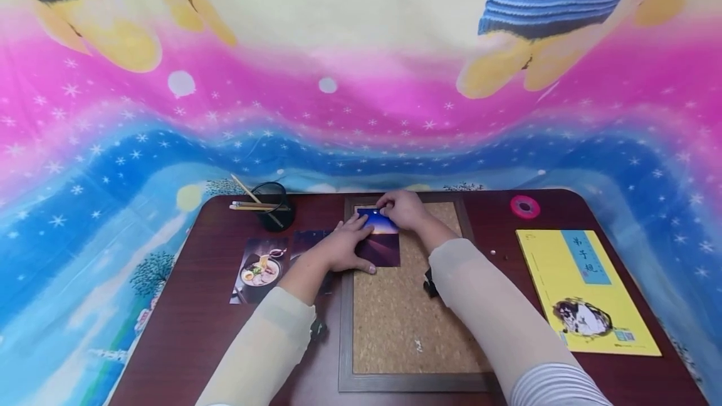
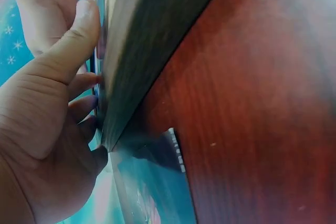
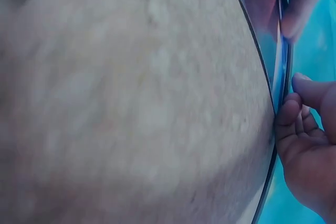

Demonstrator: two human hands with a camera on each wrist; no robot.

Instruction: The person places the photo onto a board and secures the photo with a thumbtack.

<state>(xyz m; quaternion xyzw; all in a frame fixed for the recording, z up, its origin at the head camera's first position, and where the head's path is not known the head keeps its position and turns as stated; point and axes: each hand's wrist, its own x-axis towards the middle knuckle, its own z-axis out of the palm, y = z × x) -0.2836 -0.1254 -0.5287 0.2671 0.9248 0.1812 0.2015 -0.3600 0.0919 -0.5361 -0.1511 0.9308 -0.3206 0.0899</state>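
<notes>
My left hand (image 1: 350, 245) rests with spread fingers on a photo print (image 1: 383, 249) showing a purple-blue sky over dark ground. The print lies at the upper left of a framed cork board (image 1: 406, 312). At the print's top right, my right hand (image 1: 405, 208) has its thumb and fingertips close together. A small white dot (image 1: 375, 212) shows near its fingertips. In the right wrist view, that hand (image 3: 310, 124) has curled fingers at the print's edge; I cannot tell what is between them. The left wrist view shows the left hand (image 2: 52, 114) beside the wooden frame (image 2: 152, 30).
Left of the board lie a ramen photo (image 1: 262, 273) and a dark print (image 1: 304, 242). A black pen cup (image 1: 276, 215) with pencils stands at the back left. On the right are a pink ring-shaped item (image 1: 525, 207), a yellow book (image 1: 581, 293) and a small white piece (image 1: 493, 252).
</notes>
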